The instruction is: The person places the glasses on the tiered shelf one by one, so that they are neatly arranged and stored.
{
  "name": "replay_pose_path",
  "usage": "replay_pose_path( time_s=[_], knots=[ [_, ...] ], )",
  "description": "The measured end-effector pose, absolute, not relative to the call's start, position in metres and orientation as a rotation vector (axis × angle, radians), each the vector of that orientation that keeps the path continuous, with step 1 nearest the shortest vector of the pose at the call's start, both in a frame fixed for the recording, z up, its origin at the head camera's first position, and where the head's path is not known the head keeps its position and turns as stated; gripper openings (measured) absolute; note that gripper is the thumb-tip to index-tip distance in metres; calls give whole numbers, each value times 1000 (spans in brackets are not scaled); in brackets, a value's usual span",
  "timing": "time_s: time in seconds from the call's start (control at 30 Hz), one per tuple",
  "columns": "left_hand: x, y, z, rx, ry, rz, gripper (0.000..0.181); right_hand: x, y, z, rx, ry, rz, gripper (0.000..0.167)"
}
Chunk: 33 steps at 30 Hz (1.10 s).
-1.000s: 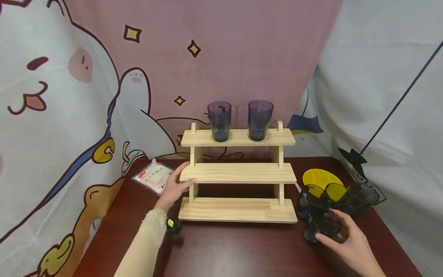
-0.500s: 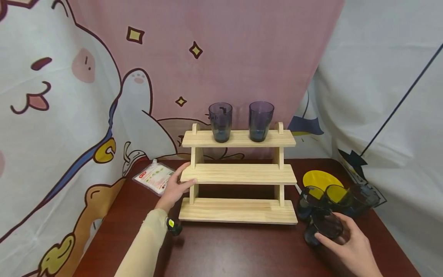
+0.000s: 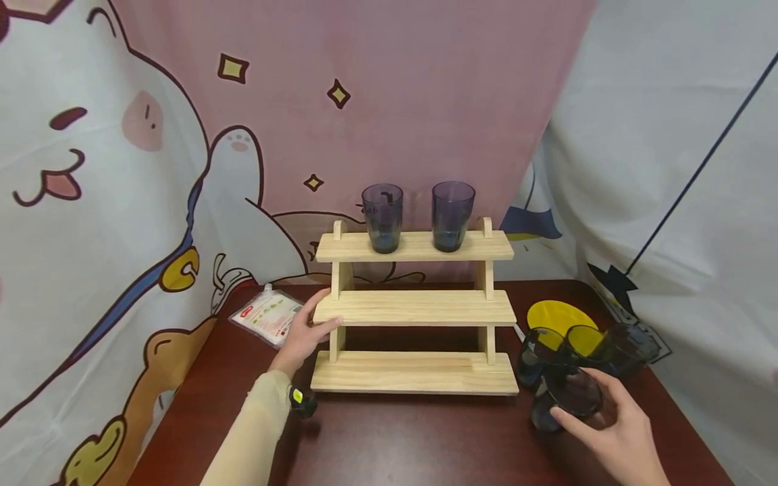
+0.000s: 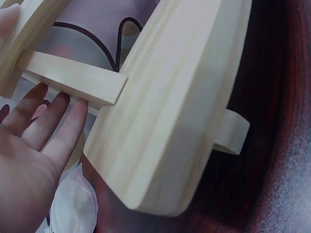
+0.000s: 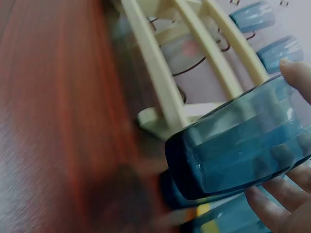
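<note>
A three-tier wooden display rack (image 3: 415, 308) stands on the dark red-brown table. My left hand (image 3: 302, 337) grips the left end of its middle shelf, thumb in front; the left wrist view shows fingertips (image 4: 80, 109) against an upright. At the right, my right hand (image 3: 620, 425) holds a blue tinted drinking glass (image 5: 233, 145) between thumb and fingers. That glass is tilted, its rim toward the hand. Upright on the top shelf are two similar glasses, the left glass (image 3: 383, 219) and the right glass (image 3: 452, 219), set apart.
Several more dark glasses (image 3: 537, 361) cluster beyond my right hand, near the rack's right end. Behind them lies a yellow round piece (image 3: 556, 314). A white printed packet (image 3: 267, 315) rests left of the rack. Printed cloth (image 3: 425, 101) hangs behind the table.
The head view has shifted slightly. The glass in my right hand has changed its tilt a little, while my left hand stays on the rack.
</note>
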<state>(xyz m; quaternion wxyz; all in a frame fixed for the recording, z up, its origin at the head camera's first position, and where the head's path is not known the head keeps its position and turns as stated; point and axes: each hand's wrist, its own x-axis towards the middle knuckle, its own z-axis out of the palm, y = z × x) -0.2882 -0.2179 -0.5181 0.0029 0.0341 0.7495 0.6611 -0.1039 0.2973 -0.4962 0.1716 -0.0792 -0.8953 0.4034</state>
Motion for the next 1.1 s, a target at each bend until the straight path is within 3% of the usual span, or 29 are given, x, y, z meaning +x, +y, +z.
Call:
replay_pose_path(
  time_s=[0.53,1.1],
  knots=[
    [-289,-220,-521,130,2329,2071,74,-123,262,-453,-17,-2420,1179,77],
    [-288,-219,-519,137,2337,2066,74,-181,207,-426,246,-2297,1422,74]
  ],
)
